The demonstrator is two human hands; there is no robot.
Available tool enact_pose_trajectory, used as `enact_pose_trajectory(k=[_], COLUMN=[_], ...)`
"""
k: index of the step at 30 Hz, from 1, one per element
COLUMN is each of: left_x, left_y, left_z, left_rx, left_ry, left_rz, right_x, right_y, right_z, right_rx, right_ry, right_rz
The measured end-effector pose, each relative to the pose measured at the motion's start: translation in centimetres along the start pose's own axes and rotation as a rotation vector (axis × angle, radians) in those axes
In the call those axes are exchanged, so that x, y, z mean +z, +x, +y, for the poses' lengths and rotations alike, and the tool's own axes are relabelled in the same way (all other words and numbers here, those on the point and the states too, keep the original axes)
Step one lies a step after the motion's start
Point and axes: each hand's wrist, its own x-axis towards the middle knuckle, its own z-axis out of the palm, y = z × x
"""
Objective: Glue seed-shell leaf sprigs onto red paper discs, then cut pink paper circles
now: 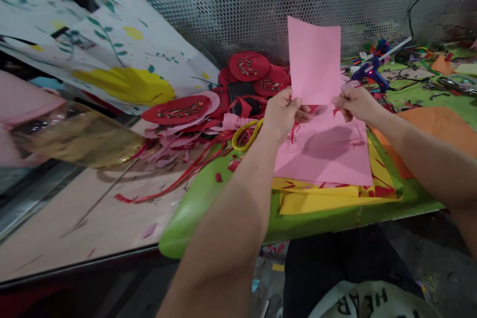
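Raised upright over the table is a pink sheet of paper (316,62), pinched at its two lower corners. My left hand (283,114) grips its left corner between thumb and fingers, and my right hand (354,104) pinches the right corner. Below them lie larger pink sheets (324,161) with small red scraps on top and a shadow across them. Yellow sheets (316,203) stick out from under the pink ones. Beside my left wrist sits a yellow scissor handle (242,139); the rest of that tool is hidden.
Red embroidered ovals (182,109) and paper strips pile up at left. A blue glue gun (372,72) with a lit red light stands back right, its cord running upward. Orange paper (439,131) lies at right. A perforated metal panel (238,5) closes off the back.
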Motion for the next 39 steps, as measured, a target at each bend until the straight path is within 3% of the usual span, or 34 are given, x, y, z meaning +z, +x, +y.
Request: enact_pose_trajectory(k=[4,11,14,21,27,34,39], left_x=[0.0,-0.3,-0.2,1.1,1.4,1.2,2.1], left_y=[0.0,0.2,0.1,0.0,0.0,-0.3,-0.8], left_z=[0.1,-0.2,-0.1,-0.3,-0.4,-0.2,-1.0], left_rx=[0.046,0.094,0.102,-0.003,0.015,0.044,0.024], left_ry=[-0.028,0.003,-0.058,-0.271,-0.181,-0.136,-0.115], left_rz=[0.003,-0.01,-0.012,0.103,0.164,0.123,-0.035], right_x=[0.0,-0.4,-0.4,1.3,1.1,1.0,2.0], right_y=[-0.2,-0.2,-0.2,-1.0,-1.2,-0.8,-1.4], right_z=[-0.3,0.0,0.1,-0.5,-0.7,-0.4,-0.6], right_rx=[-0.014,0.117,0.084,-0.035,0.059,0.005,-0.021], right_ry=[-0.011,0.187,0.162,0.236,0.239,0.179,0.244], right_rz=[0.0,-0.146,-0.13,-0.01,-0.119,0.01,0.087])
